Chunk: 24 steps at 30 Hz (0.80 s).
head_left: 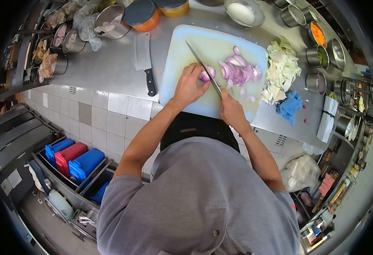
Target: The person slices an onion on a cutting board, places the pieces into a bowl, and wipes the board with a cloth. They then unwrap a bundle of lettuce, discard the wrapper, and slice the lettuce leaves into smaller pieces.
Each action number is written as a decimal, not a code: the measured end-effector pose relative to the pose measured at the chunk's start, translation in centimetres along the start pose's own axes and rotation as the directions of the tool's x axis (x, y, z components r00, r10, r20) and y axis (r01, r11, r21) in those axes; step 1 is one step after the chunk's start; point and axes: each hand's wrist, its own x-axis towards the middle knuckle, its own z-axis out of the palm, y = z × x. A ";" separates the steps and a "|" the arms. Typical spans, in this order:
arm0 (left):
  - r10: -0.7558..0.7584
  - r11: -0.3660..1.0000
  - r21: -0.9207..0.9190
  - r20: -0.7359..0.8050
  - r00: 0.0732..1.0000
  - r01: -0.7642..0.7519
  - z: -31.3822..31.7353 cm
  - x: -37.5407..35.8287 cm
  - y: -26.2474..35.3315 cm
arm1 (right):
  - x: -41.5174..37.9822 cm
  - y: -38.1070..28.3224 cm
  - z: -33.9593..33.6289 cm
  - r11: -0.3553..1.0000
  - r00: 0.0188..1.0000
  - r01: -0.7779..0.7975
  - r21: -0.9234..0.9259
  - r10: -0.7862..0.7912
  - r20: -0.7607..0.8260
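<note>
On the white cutting board [178, 46], my left hand [190, 85] has its fingers around a piece of red onion [203, 76]. My right hand [232, 109] grips the handle of a long knife [198, 58], whose blade lies across the onion piece and points to the upper left. Sliced red onion [237, 73] is heaped on the board to the right of the blade. A cleaver [142, 53] with a black handle rests on the steel counter, left of the board.
Shredded cabbage [282, 68] and a blue cloth [289, 107] lie right of the board. Metal containers [317, 57] line the counter's right side. Orange tubs [142, 17] and a steel bowl [110, 21] stand at the upper left. Blue and red bins [71, 158] are at the lower left.
</note>
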 end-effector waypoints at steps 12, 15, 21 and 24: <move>0.125 0.960 0.242 0.081 0.989 -0.141 -1.0 5.1 -0.3 | -4.4 0.8 -3.7 0.906 0.959 -0.232 0.355 0.275 -0.075; 0.139 0.950 0.237 0.263 0.955 -0.203 1.2 5.0 1.2 | -5.2 0.6 -4.1 0.895 0.947 -0.264 0.361 0.311 -0.076; 0.083 0.946 0.280 0.276 0.958 -0.163 1.5 3.2 1.3 | -6.6 0.7 -4.2 0.908 0.951 -0.231 0.349 0.286 -0.114; 0.103 0.965 0.212 0.246 0.964 -0.157 0.0 1.2 1.1 | -7.0 0.0 -3.9 0.906 0.962 -0.267 0.327 0.272 0.032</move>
